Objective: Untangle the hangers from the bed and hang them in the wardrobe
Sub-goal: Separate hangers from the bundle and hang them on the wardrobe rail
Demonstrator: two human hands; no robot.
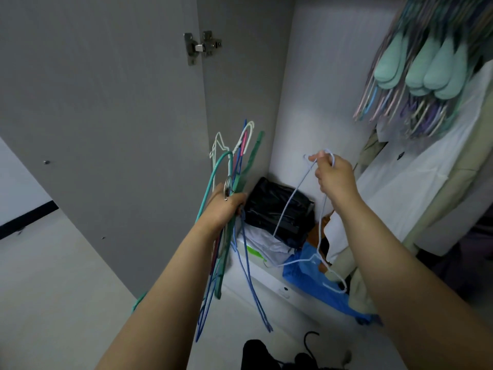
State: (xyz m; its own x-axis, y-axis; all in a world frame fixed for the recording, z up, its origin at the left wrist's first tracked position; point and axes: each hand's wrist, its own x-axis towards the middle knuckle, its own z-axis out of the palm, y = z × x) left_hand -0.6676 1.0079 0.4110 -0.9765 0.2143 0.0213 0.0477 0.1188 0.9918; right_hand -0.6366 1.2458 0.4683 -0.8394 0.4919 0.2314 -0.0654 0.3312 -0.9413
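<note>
My left hand [226,206] grips a bunch of thin wire hangers [234,166] in green, blue, white and pink, their hooks pointing up beside the open wardrobe door. My right hand [334,173] pinches the hook of a single pale blue hanger [298,188], which dangles down in front of the wardrobe floor. Many hangers [424,70], several with mint padded shoulders, hang at the upper right inside the wardrobe.
The grey wardrobe door [106,116] stands open at left with a hinge [201,46]. On the wardrobe floor lie a black bag [277,204], folded clothes [266,241] and a blue bag [314,284]. A white garment [416,188] and a beige one hang at right.
</note>
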